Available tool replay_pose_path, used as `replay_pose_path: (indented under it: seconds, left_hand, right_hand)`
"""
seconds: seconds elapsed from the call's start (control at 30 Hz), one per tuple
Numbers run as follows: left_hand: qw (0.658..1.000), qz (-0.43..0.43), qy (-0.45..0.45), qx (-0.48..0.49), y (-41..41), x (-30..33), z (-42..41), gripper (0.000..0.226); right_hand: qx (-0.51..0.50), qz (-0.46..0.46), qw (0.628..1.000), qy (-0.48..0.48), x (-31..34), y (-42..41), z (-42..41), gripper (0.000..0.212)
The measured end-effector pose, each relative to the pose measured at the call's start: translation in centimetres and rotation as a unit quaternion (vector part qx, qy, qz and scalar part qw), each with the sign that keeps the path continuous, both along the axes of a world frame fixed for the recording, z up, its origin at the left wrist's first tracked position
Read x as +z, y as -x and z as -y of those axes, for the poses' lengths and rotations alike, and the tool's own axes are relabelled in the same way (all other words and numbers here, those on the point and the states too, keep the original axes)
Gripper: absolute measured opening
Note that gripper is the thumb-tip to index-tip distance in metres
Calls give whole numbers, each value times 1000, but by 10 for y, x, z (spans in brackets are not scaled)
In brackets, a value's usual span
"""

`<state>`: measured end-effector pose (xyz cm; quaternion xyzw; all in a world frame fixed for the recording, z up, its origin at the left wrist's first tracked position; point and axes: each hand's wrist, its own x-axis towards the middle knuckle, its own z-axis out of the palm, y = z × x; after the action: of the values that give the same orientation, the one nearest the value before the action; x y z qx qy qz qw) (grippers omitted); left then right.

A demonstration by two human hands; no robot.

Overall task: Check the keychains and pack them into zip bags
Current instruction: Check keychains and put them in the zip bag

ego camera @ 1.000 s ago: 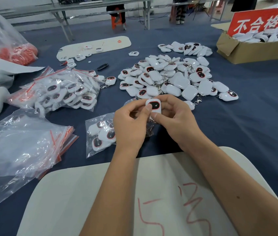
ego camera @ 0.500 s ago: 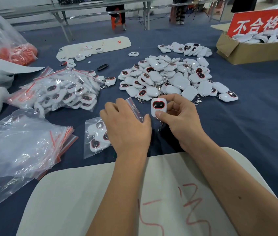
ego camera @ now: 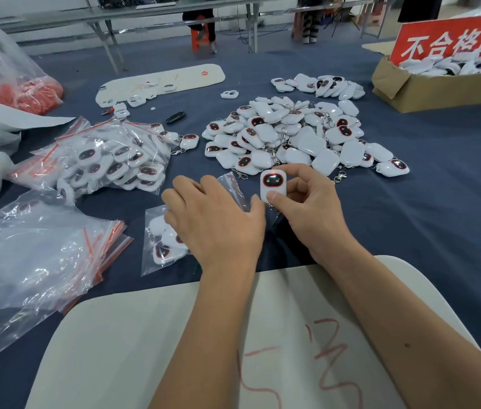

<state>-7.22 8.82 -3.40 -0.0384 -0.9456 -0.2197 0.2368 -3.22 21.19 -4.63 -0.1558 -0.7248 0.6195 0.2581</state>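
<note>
**Op:** Since the earlier frame my left hand (ego camera: 215,222) has let go of the keychain (ego camera: 272,184) and dropped onto the zip bag (ego camera: 162,240). Right hand (ego camera: 307,202) now has the keychain alone, raised a little, face lit red.

**Log:** State of both hands?

**Op:** Right: thumb pressed on the lower face, fingers curled behind, a firm pinch. Left: fingers loosely spread, palm down, lying over the bag and its upturned mouth at 1 o'clock of the hand. Whether it pinches the film, I cannot tell.

**Log:** Keychain location?

**Op:** Just beside the left thumb, at 6 o'clock of the loose pile (ego camera: 292,137). Packed bags (ego camera: 106,160) sit at 10 o'clock, empty bags (ego camera: 41,255) at 8 o'clock.

**Log:** Handling notes?

**Op:** Judgement only: small hard plastic shell, light, smooth and likely slippery. Best held across the side edges, keeping the face visible for checking. Its clasp dangles below, mostly hidden, and could snag the bag mouth. Bag film is thin and limp, so the left hand must hold the opening.
</note>
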Motion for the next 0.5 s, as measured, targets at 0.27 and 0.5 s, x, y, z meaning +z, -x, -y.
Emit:
replay_pose_path:
  seconds: [0.27, 0.5]
  left_hand:
    - [997, 62, 42, -1, 5, -1, -3, 43]
    - [993, 85, -25, -74, 10, 3, 7, 25]
  right_hand:
    - [-28, -20, 999, 40, -5, 4, 0, 7]
    - [-25, 12, 999, -45, -4, 4, 2, 12]
